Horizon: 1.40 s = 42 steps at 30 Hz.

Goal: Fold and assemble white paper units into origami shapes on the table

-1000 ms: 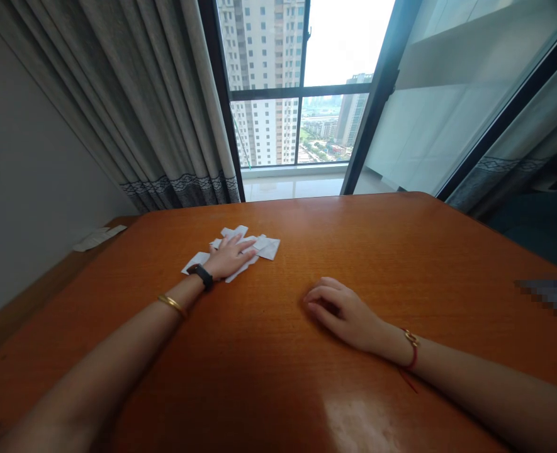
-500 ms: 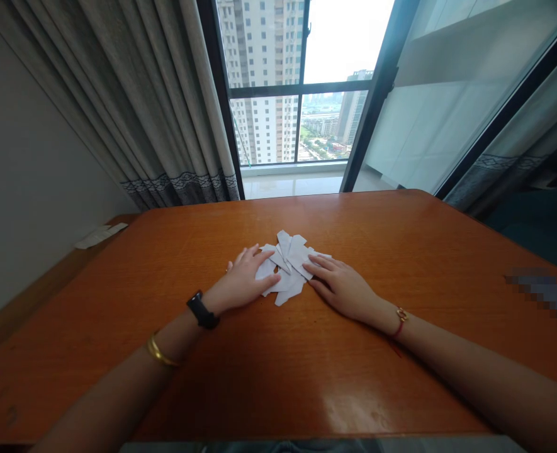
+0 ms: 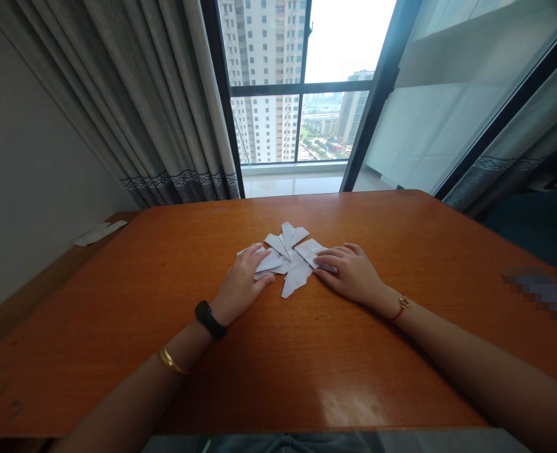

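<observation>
A loose heap of white folded paper pieces (image 3: 297, 275) lies on the brown wooden table (image 3: 278, 365), several of them overlapping and fanned outward. My left hand (image 3: 245, 277) rests on the left side of the heap, palm down, fingers stretched over the papers and thumb apart. From the right, my right hand (image 3: 348, 272) lies on the papers at that side, its fingers extended flat and the thumb lower down. Neither hand is wrapped round a piece. Parts of the papers under both hands are hidden.
Beyond the table's far edge stand a window (image 3: 301, 88) and a grey curtain (image 3: 174, 113). A pale flat item (image 3: 99, 233) lies by the wall on the left. A blurred-out patch (image 3: 547, 296) covers something at the table's right.
The paper pieces have shifted and spread into a different arrangement under my hands. My left hand has turned slightly more upright; my right hand has moved a little right and away from me.
</observation>
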Motion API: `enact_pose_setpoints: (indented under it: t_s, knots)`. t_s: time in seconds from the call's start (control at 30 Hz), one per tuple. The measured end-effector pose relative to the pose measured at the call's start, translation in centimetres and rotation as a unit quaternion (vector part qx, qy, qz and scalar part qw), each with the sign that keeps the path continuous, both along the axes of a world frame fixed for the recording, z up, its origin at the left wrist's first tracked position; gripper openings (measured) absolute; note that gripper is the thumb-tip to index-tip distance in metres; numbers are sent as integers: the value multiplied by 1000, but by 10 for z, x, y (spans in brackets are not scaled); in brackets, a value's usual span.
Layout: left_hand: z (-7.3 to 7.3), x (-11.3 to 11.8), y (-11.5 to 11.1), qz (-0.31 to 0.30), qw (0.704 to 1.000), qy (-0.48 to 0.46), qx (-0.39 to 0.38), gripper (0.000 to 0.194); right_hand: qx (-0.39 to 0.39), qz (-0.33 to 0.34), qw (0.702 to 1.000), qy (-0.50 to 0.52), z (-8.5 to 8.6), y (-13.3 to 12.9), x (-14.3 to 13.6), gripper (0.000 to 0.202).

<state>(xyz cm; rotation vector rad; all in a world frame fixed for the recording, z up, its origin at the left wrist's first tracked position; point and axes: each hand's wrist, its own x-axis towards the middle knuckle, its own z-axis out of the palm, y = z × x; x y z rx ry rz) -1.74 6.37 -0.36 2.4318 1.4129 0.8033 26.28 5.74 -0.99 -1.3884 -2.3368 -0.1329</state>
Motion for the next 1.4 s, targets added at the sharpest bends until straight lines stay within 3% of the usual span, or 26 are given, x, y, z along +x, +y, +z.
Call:
enact_pose_setpoints:
  t_s: [0.07,0.13,0.3,0.43,0.53,0.63,0.77,0.87,0.9,0.97,1.07,1.17,1.23,1.33,1.4]
  knots:
    - [5,0,-5,14,998,58,5,23,11,-8,1000,9,2,-1,-2,26]
    - [7,1,-4,25,994,103,4,15,21,-11,1000,9,7,3,-7,26]
    - [5,7,20,4,995,98,-22,20,-23,-8,999,-31,19,41,-29,34]
    - [0,10,40,-1,996,84,-36,24,-76,-19,995,-61,16,83,-46,58]
    - [-2,6,43,37,996,72,-33,29,-82,-27,994,-64,10,101,-54,43]
    - [1,-2,36,70,995,67,-29,30,-62,-44,996,-56,10,103,-54,31]
    - [14,-9,26,85,995,54,-18,26,9,-83,996,-17,28,89,-42,33]
    - [27,-9,18,82,993,-67,-56,31,95,-105,980,143,44,72,-32,33]
    - [31,-7,15,78,981,-143,-104,31,108,-103,960,236,48,64,-29,29]
    - [35,1,7,75,925,-297,-223,28,61,-88,893,438,52,47,-28,21]
    - [35,17,-10,76,817,-455,-346,21,-153,-53,750,641,51,17,-36,20]
    - [31,30,-23,60,721,-555,-410,21,-319,-24,621,715,45,-11,-49,19]
    - [28,33,-27,42,666,-606,-432,18,-354,-31,581,732,41,-23,-57,18]
    - [26,31,-28,5,593,-657,-465,5,-358,-50,562,744,36,-30,-64,27]
    - [25,28,-27,-5,570,-681,-460,5,-369,-51,555,744,33,-30,-66,36]
